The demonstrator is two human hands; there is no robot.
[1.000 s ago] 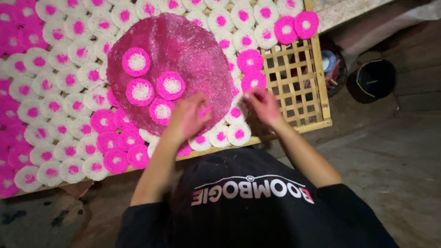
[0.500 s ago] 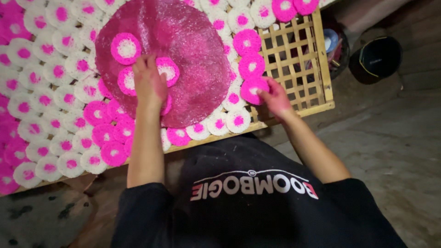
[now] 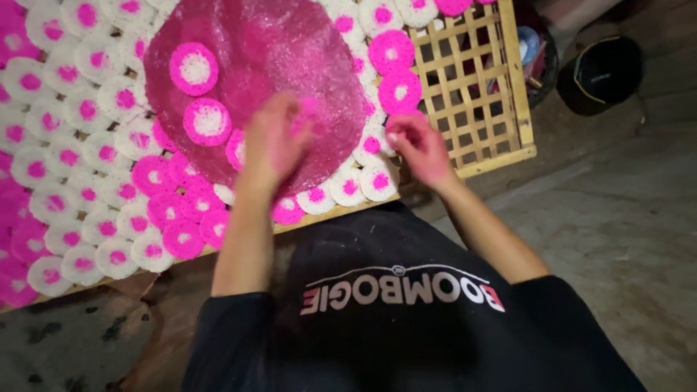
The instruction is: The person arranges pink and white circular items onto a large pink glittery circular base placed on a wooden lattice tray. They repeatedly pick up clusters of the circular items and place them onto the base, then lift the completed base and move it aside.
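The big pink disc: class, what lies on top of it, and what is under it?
On the big pink disc lie small pink-and-white rounds and the left hand. More rounds and the wooden lattice rack show around its edge; what lies directly beneath is covered.

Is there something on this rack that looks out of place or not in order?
One thing stands out: a large pink sheet lies over the rows of small discs, covering many of them, with two discs on top. The left hand is over its lower edge. Nothing looks spilled or broken.
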